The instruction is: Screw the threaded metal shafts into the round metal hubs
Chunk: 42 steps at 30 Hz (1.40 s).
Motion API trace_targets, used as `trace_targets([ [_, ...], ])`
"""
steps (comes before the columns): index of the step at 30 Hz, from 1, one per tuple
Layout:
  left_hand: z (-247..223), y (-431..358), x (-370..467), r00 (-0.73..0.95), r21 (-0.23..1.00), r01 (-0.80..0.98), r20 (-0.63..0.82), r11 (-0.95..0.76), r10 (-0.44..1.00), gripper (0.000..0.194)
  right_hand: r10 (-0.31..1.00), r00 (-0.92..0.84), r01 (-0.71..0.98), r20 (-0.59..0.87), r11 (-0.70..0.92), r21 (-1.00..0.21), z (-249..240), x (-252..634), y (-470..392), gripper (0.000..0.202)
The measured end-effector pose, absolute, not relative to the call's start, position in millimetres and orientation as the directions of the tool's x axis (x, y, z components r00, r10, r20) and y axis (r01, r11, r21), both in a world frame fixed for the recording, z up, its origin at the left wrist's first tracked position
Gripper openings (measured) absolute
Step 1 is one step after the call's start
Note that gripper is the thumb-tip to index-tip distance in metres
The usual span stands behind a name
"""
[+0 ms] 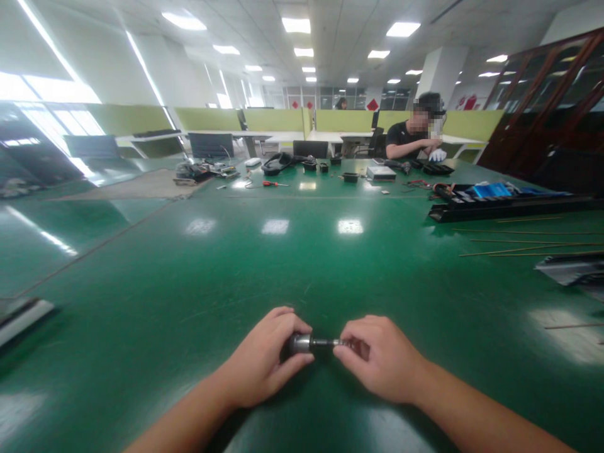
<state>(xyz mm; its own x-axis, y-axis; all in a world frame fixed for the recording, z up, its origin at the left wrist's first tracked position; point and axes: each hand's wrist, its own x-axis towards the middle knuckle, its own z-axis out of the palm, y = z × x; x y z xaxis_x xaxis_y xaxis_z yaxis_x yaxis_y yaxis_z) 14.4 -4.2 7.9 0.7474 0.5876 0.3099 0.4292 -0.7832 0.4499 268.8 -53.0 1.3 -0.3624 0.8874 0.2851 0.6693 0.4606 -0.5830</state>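
Observation:
Low over the green table, my left hand (274,352) is closed round a short silvery metal cylinder (302,343), with its thumb and fingers on either side. A thin dark shaft (323,343) runs from the cylinder's right end towards my right hand (377,355). The thumb and fingertips of that hand pinch the shaft's far end, where a small ribbed metal piece shows. Most of what lies inside my right palm is hidden. Cylinder and shaft lie level, in line with each other.
Across the green table (236,251) lie a red screwdriver (271,184), a white-grey box (381,173) and small black parts. At right are a long black rail (509,207) and thin rods (528,243). A person (408,135) in dark clothing sits at the far side.

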Motion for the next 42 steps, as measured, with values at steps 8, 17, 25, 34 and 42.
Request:
trace_targets([
  [8,6.2,-2.8,12.9,0.735,0.444,0.439,0.322,-0.781,0.596,0.022,0.889,-0.35,0.666,0.296,0.458,-0.589,2.0,269.3,-53.4,0.024],
  [17,7.9,-3.0,12.1,0.738,0.468,0.419,0.323,-0.778,0.592,0.021,0.876,-0.323,0.604,0.358,0.482,-0.635,6.3,268.7,-54.9,0.022],
  [25,7.8,2.2,6.0,0.682,0.499,0.501,0.275,-0.707,0.677,0.024,0.843,-0.347,0.532,0.411,0.538,-0.653,8.0,266.4,-62.1,0.018],
  [34,-3.3,6.1,8.3,0.673,0.532,0.503,0.253,-0.681,0.695,0.037,0.849,-0.378,0.529,0.37,0.526,-0.666,4.7,264.7,-60.9,0.016],
  [42,30.9,8.0,-19.1,0.279,0.785,0.482,0.284,-0.389,0.917,0.038,0.85,-0.388,0.514,0.355,0.52,-0.683,3.1,263.3,-60.7,0.016],
])
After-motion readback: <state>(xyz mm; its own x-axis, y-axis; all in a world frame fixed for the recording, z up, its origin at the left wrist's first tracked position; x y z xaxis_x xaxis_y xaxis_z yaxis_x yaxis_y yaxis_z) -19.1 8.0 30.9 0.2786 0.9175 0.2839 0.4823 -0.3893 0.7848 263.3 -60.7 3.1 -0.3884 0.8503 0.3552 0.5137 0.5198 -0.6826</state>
